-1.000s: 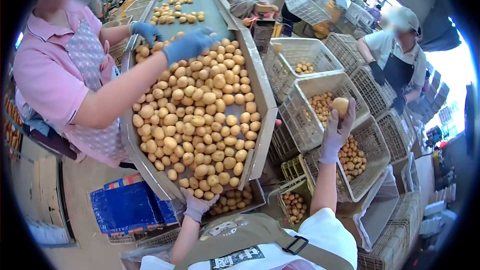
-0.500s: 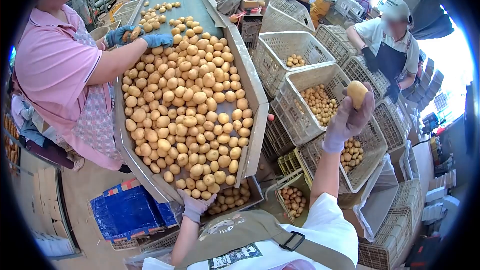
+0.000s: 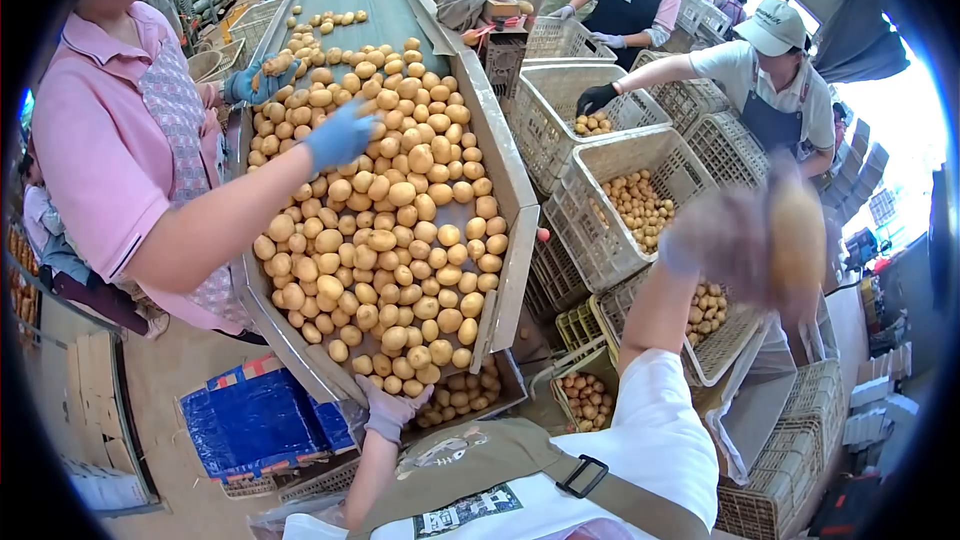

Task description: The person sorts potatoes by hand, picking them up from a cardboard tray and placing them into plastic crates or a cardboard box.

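Note:
Potatoes lie heaped across the wide sorting chute in front of me. My left hand, in a pale glove, is at the chute's lower lip, fingers apart, touching or just below the potatoes there. Beside it, more potatoes fill a tray under the lip. My right hand, gloved too and smeared by motion, is raised over the crates at the right. A potato is in its fingers, also blurred.
Plastic crates holding potatoes stand right of the chute, with a smaller bin nearer me. A co-worker in pink reaches over the chute from the left. Two co-workers stand behind the crates. A blue-wrapped box sits lower left.
My right hand has swung right and closer to me with the potato. My left hand stays put. The pink-clad co-worker's arm moved over the heap; a black-gloved co-worker now reaches into a crate.

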The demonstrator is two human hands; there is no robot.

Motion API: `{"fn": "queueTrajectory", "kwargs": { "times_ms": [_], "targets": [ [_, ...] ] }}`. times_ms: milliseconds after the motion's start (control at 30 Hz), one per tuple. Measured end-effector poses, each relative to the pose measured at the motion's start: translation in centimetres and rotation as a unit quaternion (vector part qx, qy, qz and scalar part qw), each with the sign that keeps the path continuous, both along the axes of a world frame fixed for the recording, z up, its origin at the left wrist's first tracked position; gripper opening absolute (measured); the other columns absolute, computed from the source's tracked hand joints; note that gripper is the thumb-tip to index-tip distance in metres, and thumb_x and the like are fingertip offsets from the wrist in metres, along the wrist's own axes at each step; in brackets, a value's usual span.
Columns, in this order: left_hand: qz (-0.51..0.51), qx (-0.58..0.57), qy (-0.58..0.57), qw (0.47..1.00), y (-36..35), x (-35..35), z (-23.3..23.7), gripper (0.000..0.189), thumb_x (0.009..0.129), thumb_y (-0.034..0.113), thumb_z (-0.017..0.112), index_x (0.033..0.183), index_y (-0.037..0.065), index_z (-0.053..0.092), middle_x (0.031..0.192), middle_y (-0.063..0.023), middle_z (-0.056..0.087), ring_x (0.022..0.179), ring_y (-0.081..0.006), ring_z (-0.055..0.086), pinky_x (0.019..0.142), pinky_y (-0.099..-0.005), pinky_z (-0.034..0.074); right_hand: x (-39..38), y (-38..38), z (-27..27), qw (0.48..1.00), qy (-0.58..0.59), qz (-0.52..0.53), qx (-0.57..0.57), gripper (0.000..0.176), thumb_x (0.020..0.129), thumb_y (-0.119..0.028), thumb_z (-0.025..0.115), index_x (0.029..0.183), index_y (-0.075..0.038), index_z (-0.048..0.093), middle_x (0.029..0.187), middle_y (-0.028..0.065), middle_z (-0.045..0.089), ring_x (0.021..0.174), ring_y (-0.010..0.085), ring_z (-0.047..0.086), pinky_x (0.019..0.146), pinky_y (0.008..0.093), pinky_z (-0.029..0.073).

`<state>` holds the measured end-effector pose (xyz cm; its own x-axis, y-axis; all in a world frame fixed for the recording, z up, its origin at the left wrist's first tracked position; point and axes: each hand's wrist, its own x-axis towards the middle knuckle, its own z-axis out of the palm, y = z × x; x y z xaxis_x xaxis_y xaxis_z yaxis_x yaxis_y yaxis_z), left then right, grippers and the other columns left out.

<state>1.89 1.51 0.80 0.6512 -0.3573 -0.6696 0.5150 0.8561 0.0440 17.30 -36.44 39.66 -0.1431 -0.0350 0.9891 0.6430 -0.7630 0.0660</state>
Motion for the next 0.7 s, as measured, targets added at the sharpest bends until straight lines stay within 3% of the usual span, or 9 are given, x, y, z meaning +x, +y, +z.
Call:
{"fn": "queueTrajectory", "kwargs": {
  "times_ms": [67,100,133,300,433,467,567,667,700],
  "targets": [
    [0.010,0.002,0.028,1.000,-0.1,0.0,0.1,0.097,0.082,0.089,0.022,0.155,0.026,0.025,0.160,-0.0088,0.026,0.142,-0.0414,0.032,0.101,-0.0708,0.038,6.1,-3.5,-2.3,0.961,0.224,-0.039,0.155,0.044,0.096,-0.018,0.061,0.138,-0.008,0.050,0.132,0.0222,0.053,0.121,0.0303,0.056,0.100,0.0381,0.046],
    [0.018,-0.007,0.044,0.999,-0.2,0.0,0.1,0.097,0.082,0.089,0.023,0.155,0.026,0.025,0.160,-0.0086,0.025,0.143,-0.0409,0.031,0.101,-0.0715,0.038,8.6,-3.4,0.6,0.964,0.161,-0.212,-0.030,0.045,0.094,-0.016,0.062,0.138,-0.013,0.054,0.138,0.0267,0.049,0.130,0.0350,0.049,0.104,0.0426,0.042],
    [0.014,0.005,0.026,1.000,-0.3,-0.4,-0.2,0.096,0.082,0.089,0.023,0.155,0.026,0.025,0.161,-0.0081,0.025,0.143,-0.0413,0.030,0.101,-0.0718,0.037,8.9,-1.5,-0.3,0.947,0.206,-0.242,0.053,0.051,0.090,-0.009,0.061,0.140,-0.019,0.054,0.142,0.0275,0.047,0.130,0.0400,0.048,0.104,0.0452,0.042],
    [0.016,-0.002,0.002,1.000,-0.3,0.0,0.8,0.096,0.082,0.089,0.026,0.155,0.027,0.027,0.161,-0.0057,0.025,0.143,-0.0413,0.030,0.101,-0.0720,0.037,3.1,2.1,-10.0,0.927,0.374,-0.019,0.019,0.043,0.087,-0.007,0.062,0.130,-0.005,0.059,0.124,0.0185,0.064,0.120,0.0362,0.057,0.099,0.0425,0.046],
    [0.026,-0.066,-0.090,0.993,0.0,-0.3,-1.5,0.095,0.082,0.088,0.027,0.154,0.026,0.027,0.161,-0.0058,0.025,0.144,-0.0392,0.030,0.103,-0.0706,0.037,-4.7,5.9,-20.4,0.854,0.481,-0.013,-0.197,0.037,0.080,-0.004,0.065,0.117,-0.006,0.065,0.115,0.0142,0.066,0.101,0.0364,0.062,0.093,0.0444,0.048],
    [0.030,-0.060,-0.090,0.994,-0.1,-0.9,-1.6,0.095,0.082,0.088,0.027,0.155,0.026,0.027,0.161,-0.0062,0.025,0.145,-0.0393,0.030,0.103,-0.0704,0.037,-6.7,7.0,-22.1,0.833,0.510,0.050,-0.210,0.036,0.080,-0.006,0.066,0.116,-0.008,0.066,0.112,0.0123,0.066,0.098,0.0338,0.062,0.092,0.0447,0.047],
    [0.030,-0.030,-0.102,0.994,-0.4,-0.6,-0.9,0.096,0.083,0.088,0.026,0.156,0.025,0.024,0.162,-0.0076,0.024,0.145,-0.0395,0.029,0.103,-0.0699,0.038,-11.3,10.9,-25.7,0.768,0.575,0.099,-0.266,0.037,0.078,-0.010,0.070,0.115,-0.010,0.066,0.110,0.0109,0.065,0.101,0.0321,0.062,0.094,0.0469,0.045],
    [0.044,-0.030,-0.057,0.997,-0.7,-0.4,0.2,0.101,0.082,0.089,0.019,0.157,0.022,0.020,0.161,-0.0135,0.022,0.144,-0.0406,0.031,0.105,-0.0694,0.036,-13.3,16.2,-27.6,0.724,0.573,0.145,-0.355,0.039,0.075,-0.020,0.074,0.113,-0.019,0.067,0.126,0.0113,0.059,0.116,0.0339,0.056,0.102,0.0513,0.041],
    [0.044,-0.075,-0.085,0.993,-0.3,-0.6,-2.2,0.103,0.080,0.091,0.018,0.157,0.022,0.020,0.162,-0.0133,0.022,0.144,-0.0402,0.030,0.106,-0.0695,0.035,-13.4,18.0,-28.1,0.718,0.554,0.156,-0.392,0.040,0.074,-0.023,0.074,0.114,-0.022,0.068,0.129,0.0115,0.057,0.120,0.0345,0.053,0.105,0.0522,0.040]
  ]
}}
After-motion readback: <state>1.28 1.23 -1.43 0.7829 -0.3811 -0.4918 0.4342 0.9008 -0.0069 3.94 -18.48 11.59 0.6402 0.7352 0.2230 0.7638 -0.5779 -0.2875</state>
